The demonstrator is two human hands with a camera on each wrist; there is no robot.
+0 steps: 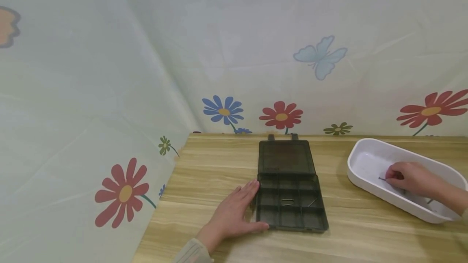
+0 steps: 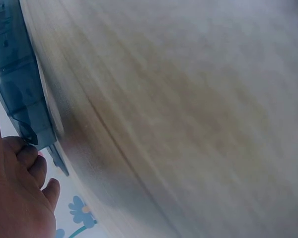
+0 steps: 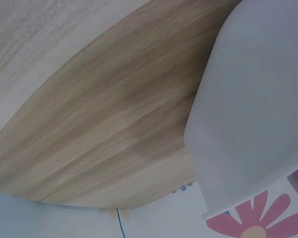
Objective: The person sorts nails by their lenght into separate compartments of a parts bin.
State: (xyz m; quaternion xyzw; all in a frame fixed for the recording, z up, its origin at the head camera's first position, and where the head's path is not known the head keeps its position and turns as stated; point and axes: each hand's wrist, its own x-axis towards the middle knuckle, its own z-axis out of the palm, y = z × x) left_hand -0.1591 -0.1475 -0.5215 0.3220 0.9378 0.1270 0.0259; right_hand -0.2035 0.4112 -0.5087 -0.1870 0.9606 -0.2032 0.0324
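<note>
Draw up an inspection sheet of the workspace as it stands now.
Surface: table with streaked wood grain.
Job's things: dark compartment box, lid open; two thin metal pieces in the centre compartment, another metal piece in the one right of it; white tray with small pieces.
Clutter: nothing seen.
Left hand: touches the box's left side.
Right hand: inside the tray, at a small dark piece; whether pinched, unclear.
Cables: nothing seen.
Surroundings: pale backdrop with printed flowers and butterfly.

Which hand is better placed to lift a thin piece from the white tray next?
Probably the right hand: it is inside the white tray, seeming to pinch a thin piece. The left hand rests against the dark box, away from the tray.
</note>
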